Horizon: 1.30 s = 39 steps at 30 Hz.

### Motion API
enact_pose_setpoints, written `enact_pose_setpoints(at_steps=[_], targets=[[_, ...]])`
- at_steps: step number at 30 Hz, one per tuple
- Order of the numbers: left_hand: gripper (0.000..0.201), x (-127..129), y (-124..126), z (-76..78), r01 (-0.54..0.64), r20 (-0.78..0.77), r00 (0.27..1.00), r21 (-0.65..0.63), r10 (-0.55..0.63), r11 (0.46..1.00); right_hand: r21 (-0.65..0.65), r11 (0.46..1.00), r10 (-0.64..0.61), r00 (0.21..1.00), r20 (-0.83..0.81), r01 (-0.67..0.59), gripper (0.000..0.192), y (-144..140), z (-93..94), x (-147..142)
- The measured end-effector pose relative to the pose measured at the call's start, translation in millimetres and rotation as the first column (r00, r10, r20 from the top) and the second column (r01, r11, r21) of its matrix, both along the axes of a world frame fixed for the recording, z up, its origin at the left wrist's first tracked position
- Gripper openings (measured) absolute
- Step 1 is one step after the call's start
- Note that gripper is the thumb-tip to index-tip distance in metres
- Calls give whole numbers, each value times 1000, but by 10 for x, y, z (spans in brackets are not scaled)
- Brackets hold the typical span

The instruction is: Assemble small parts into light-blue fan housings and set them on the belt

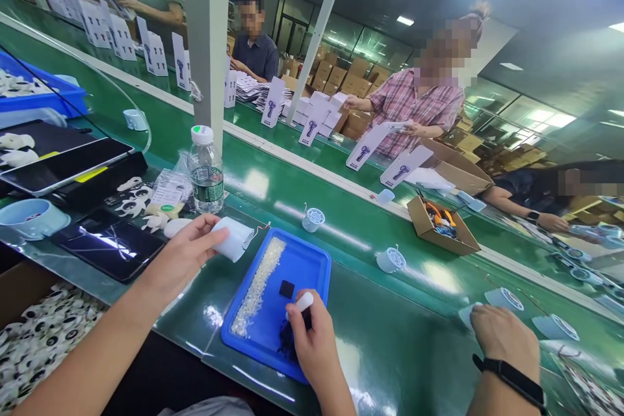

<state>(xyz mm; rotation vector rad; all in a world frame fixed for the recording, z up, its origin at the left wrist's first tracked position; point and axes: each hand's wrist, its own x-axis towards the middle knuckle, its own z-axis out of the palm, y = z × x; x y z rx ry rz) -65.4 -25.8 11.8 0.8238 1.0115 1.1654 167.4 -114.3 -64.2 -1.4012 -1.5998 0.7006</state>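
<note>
Blue plastic tray (312, 266) sits dead centre on the green conveyor belt (390, 344), and both hands I'm watching are working around it. My left hand (188, 253) is clamped on a small white cylindrical housing (233, 238), thumb and fingers pinching its end, with thin wires (260, 229) poking out toward three o'clock. It hangs just off the tray's ten o'clock corner.

My right hand (314, 338) is curled over the tray's six o'clock edge, pinching a small white rounded piece (303, 302) at the fingertips. Under it there's a heap of small black parts (287, 338). At twelve o'clock from that hand, a single black square pad (286, 288) lies flat on the tray floor, and a strip of tiny clear beads (256, 289) runs along the tray's nine o'clock side.

At ten o'clock from the tray stands a clear water bottle (205, 172), upright, capped. Beside it, at nine o'clock, white plastic clips (134, 198) are scattered near a dark glossy tablet (110, 244).

At three o'clock, a co-worker's hand (504, 338) with a black wristband (511, 380) rests on the belt. Farther up the belt, round white fan parts (390, 260) sit well apart from one another, and an open cardboard box (441, 224) lies at two o'clock.
</note>
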Motion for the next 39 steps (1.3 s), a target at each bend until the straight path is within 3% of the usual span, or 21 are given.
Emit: enact_pose_setpoints(at_steps=[9,13,17,22,31,39], targets=[[13,86,-24,6,13,242,970,-72,5,997,127,978,-152,984,-95,163,10,226,19,14],[14,77,-49,28,-6,255,966,-109,34,994,179,980,-86,996,2,85,11,211,-38,34],[16,50,-60,11,-8,266,963,-137,45,991,156,987,29,995,99,-44,18,40,-64,100],[15,84,-52,-32,-32,278,957,-172,79,985,167,986,-3,989,146,-22,22,-82,-41,213],[14,153,-55,-68,79,293,956,-147,-33,986,38,979,-194,976,-101,199,18,272,-10,159],[15,35,-51,-124,83,287,957,-160,-35,984,-7,972,-235,964,-125,236,24,460,-82,86]])
